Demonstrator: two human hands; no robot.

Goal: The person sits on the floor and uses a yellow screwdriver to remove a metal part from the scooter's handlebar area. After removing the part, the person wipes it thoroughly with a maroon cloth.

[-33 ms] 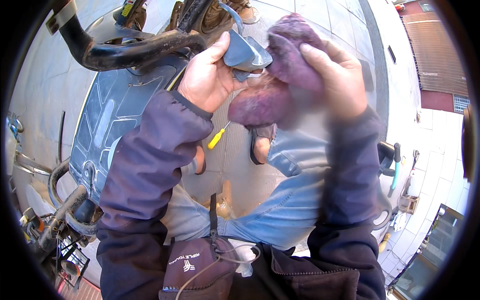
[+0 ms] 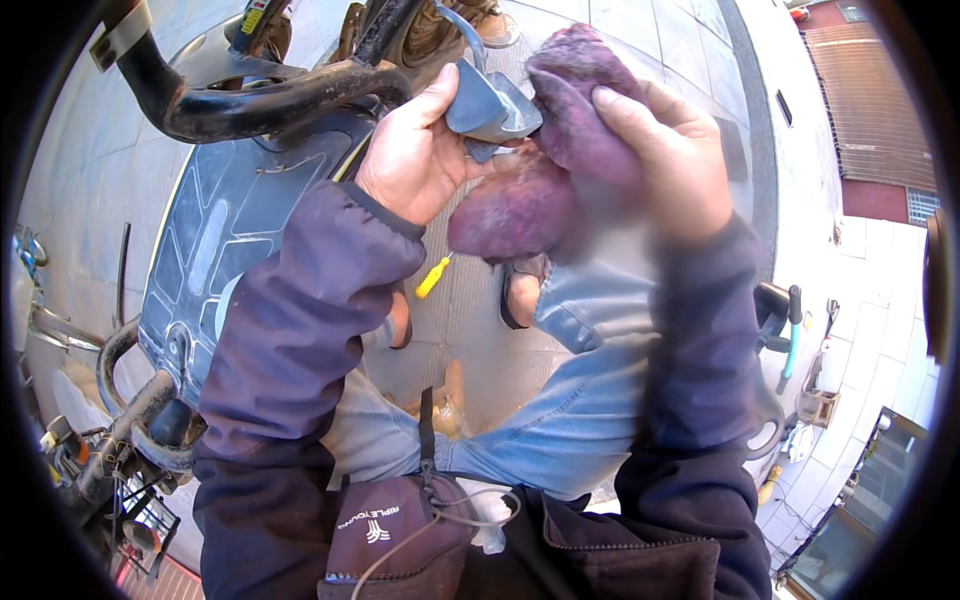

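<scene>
My left hand (image 2: 425, 165) grips a small blue-grey angular plastic piece (image 2: 485, 105), its thumb along the near side. A blue-grey cable or strip (image 2: 460, 30) rises behind this piece; whether they join is unclear. Pinched in my right hand (image 2: 685, 160) is a bunched, mottled purple cloth (image 2: 580, 100), thumb on top. One lobe of the cloth hangs below the piece, and its upper part lies against or just beside the piece's right edge. Part of the cloth near my right wrist is blurred. My left fingertips are partly hidden behind the piece and the cloth.
On the left stands a scooter-like vehicle with a dark footboard (image 2: 215, 215) and a thick black tube (image 2: 265, 100). A yellow-handled screwdriver (image 2: 433, 278) lies on the paving between my feet. A teal-handled tool (image 2: 791, 335) is at the right, near a white tiled wall (image 2: 840, 350).
My right hand and the purple cloth have shifted slightly to the left, and the lower lobe now covers more of the screwdriver's shaft. My left hand stays almost still.
</scene>
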